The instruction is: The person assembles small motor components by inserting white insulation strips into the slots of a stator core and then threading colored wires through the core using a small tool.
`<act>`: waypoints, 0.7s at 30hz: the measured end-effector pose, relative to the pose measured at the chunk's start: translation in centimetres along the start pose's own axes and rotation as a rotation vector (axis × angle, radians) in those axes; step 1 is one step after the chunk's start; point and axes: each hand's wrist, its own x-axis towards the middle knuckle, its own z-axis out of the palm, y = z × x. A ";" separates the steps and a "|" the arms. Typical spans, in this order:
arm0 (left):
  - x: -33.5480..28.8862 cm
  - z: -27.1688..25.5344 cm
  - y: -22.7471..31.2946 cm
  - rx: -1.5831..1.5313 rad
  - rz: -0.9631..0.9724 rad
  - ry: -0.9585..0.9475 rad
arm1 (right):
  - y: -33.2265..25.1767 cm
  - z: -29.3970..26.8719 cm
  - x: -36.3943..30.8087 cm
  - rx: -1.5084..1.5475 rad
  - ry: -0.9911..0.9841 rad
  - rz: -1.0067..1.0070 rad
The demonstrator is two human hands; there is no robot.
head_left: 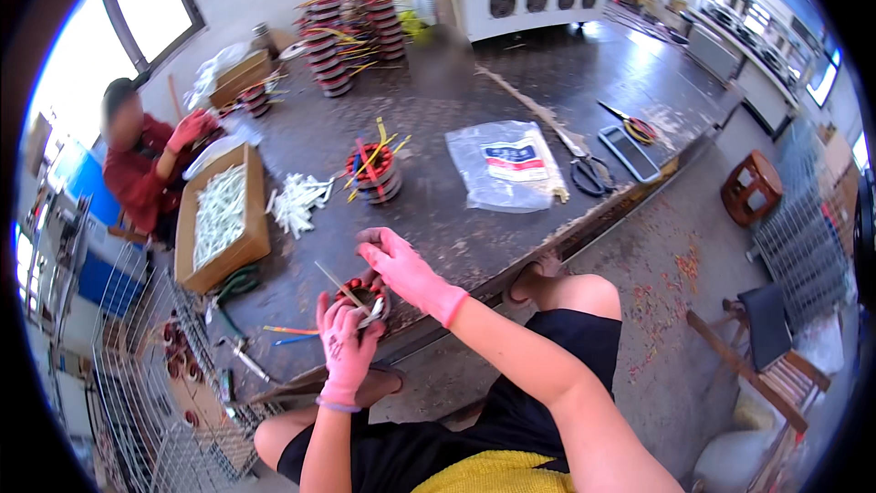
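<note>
In the head view, near the table's front edge, my left hand [344, 347] in a pink glove is closed on a small ring-shaped stator with red windings [372, 295]. A thin pale stick [334, 281] slants across it by my fingers, and a bit of white shows at the thumb. Orange and blue wires [294, 336] stick out on its left. Just above and right of the stator is my right hand [406, 272], gloved in pink, with fingers pressed together; what they hold, if anything, is hidden. Beyond it stands a stack of stators [374, 184] with yellow and red leads.
White strips [301, 204] lie beside a cardboard box [253, 228] filled with more. Green-handled pliers [239, 283] lie left. A plastic bag [470, 173], black scissors [593, 175] and a phone [630, 153] are right. A co-worker [151, 160] in red sits far left.
</note>
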 end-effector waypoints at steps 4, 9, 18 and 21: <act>0.4 0.3 1.2 0.023 0.008 -0.065 | -5.2 -10.4 -7.1 -0.628 0.244 -0.250; -0.5 0.5 -0.2 0.048 -0.005 -0.031 | -8.4 -23.3 -11.4 -1.292 0.823 -0.383; 0.2 0.7 0.4 0.073 0.009 -0.091 | -8.5 -27.3 -10.4 -1.951 0.702 -0.392; -0.2 0.1 -0.3 0.085 0.005 -0.069 | -7.7 -26.8 -10.8 -1.764 0.698 -0.453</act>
